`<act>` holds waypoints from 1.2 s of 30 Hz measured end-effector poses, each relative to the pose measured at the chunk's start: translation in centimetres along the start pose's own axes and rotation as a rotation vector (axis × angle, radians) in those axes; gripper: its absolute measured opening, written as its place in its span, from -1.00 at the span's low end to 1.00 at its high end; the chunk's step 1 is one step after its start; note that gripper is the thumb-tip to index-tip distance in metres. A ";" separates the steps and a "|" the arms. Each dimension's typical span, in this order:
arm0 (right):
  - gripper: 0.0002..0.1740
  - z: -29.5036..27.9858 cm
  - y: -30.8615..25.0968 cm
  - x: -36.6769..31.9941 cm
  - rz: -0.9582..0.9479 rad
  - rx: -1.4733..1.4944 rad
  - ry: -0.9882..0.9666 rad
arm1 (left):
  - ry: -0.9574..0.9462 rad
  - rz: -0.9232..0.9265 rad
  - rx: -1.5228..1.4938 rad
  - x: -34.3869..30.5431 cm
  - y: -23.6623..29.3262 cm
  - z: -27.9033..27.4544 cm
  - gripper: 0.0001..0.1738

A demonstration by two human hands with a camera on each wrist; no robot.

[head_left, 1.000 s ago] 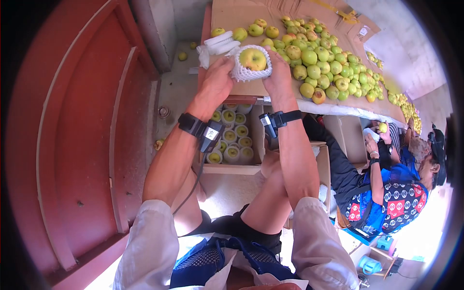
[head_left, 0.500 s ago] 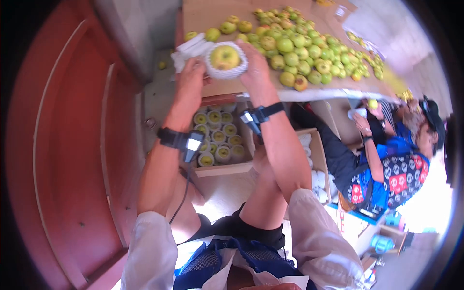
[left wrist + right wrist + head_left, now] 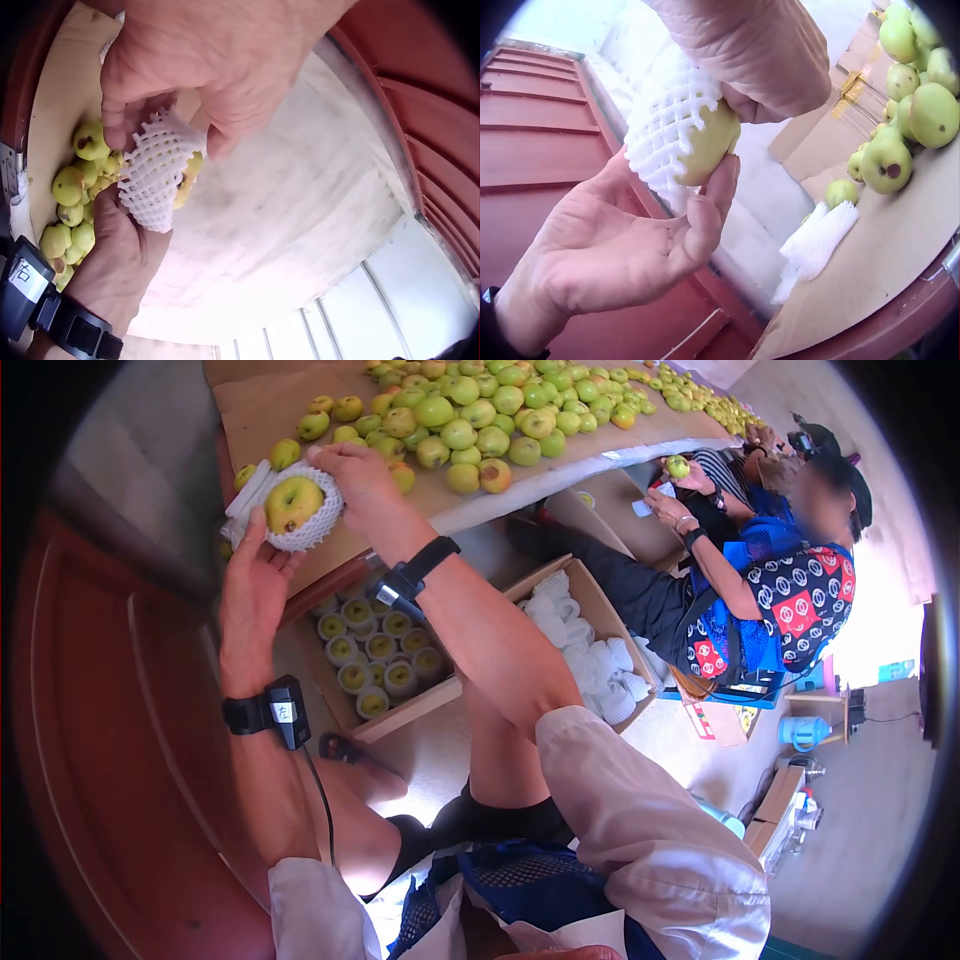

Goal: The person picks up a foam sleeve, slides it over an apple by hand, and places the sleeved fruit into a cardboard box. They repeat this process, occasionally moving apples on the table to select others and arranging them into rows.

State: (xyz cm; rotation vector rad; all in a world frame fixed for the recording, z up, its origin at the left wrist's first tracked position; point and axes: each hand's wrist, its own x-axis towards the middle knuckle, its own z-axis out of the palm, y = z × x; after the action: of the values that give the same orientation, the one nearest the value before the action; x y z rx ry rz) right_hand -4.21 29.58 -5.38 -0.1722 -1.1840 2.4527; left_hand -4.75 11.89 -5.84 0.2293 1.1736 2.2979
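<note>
A yellow-green apple [image 3: 295, 503] with a brown patch sits in a white foam net [image 3: 327, 512], its bare end facing up in the head view. My right hand [image 3: 365, 490] grips the netted side from the right. From the lower left, my left hand [image 3: 252, 580] holds the apple, thumb at its edge. In the left wrist view, the left hand's thumb and fingers [image 3: 113, 124] straddle the net. The right wrist view shows the left fingertips [image 3: 724, 176] against the bare skin of the apple. Spare foam nets [image 3: 817, 240] lie on the cardboard close by.
A large pile of apples [image 3: 490, 410] covers much of the cardboard-topped table [image 3: 250, 410]. Below stand a box of netted apples [image 3: 400, 712] and a box of white foam nets [image 3: 580, 640]. Another person [image 3: 770, 590] sits at the right, holding an apple. A red door [image 3: 110, 760] is at left.
The head view has swung, so the table and boxes appear shifted and tilted. My hands and the apple now appear farther left, the left hand lower beside the apple. The apple stays in its net.
</note>
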 end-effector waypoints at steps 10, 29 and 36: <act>-0.68 -1.6 2.0 2.2 -0.268 -0.704 0.242 | -0.036 0.040 -0.111 0.1 -1.3 0.0 -0.40; -0.60 0.3 1.1 -0.2 -0.066 -0.291 0.340 | -0.044 0.111 -0.282 -0.4 -2.3 0.8 -0.35; -0.57 -0.2 3.7 0.1 -0.175 -0.392 0.368 | -0.045 0.134 -0.279 -0.8 -2.0 1.8 -0.35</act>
State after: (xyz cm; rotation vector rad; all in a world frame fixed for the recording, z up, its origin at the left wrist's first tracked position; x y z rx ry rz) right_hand -5.37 27.73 -8.37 -0.5790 -1.4233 1.9118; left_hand -2.61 13.69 -6.22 0.2597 0.8244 2.5271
